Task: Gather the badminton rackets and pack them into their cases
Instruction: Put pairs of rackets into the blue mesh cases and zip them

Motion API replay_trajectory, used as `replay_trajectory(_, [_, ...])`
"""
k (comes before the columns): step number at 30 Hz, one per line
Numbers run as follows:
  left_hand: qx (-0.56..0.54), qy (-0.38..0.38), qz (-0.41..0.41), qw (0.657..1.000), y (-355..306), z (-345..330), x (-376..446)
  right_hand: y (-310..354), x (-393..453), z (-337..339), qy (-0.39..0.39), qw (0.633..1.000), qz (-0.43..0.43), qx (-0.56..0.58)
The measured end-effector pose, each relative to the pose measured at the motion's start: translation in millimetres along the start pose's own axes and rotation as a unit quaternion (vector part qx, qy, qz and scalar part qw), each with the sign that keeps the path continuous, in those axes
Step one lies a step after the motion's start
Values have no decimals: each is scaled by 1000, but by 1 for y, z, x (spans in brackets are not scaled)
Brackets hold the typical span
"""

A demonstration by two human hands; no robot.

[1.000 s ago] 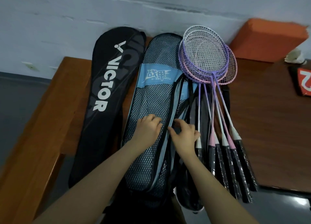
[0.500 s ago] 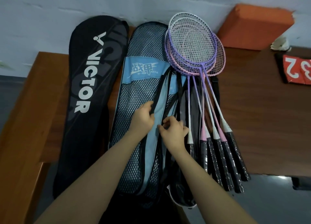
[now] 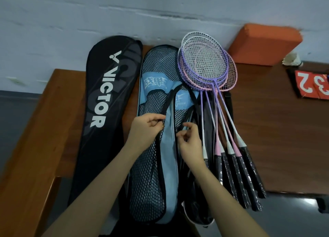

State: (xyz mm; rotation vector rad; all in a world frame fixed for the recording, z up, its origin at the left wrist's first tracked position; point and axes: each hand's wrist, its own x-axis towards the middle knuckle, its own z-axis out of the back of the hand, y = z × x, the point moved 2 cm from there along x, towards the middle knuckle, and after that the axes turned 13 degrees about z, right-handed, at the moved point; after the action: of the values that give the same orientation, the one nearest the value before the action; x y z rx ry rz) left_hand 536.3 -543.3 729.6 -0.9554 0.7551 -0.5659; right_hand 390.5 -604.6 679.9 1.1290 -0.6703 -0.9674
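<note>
From my head camera, the rackets (image 3: 211, 80) lie in a fanned bundle on the brown counter (image 3: 277, 130), at about 1 o'clock from my hands. Their oval heads overlap near the wall, frames purple, pink and white with pale strings, and thin purple and pink shafts run down to white and pink collars and black handles wrapped in glossy film, which jut past the counter's near edge.

Just left of them, touching their shafts, lies the mesh case (image 3: 153, 165): black netting with light blue trim, a blue band with white characters, and a black edge running along its length. A second case of the same kind shows beneath it on the right side. At 9 o'clock from that lies the black case (image 3: 105, 112), lettered VICTOR in white, its top leaning against the wall.

My left hand (image 3: 144, 130) has its grip pinched on the black edge of the mesh case. My right hand (image 3: 190, 142) has fingers curled at the blue-trimmed edge beside the shafts; whether that grip actually holds anything I cannot tell.

At 2 o'clock, well apart, an orange block (image 3: 263, 44) sits against the wall.
</note>
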Motion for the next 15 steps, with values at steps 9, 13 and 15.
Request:
replay_trajectory(9, [-27, 6, 40, 999, 7, 14, -11, 11, 12, -18, 18, 998, -23, 62])
replay_trajectory(13, [93, -52, -20, 994, 19, 12, -2, 24, 15, -8, 14, 995, -5, 95])
replay_trajectory(15, [153, -43, -72, 985, 20, 3, 2, 31, 15, 0, 26, 996, 17, 84])
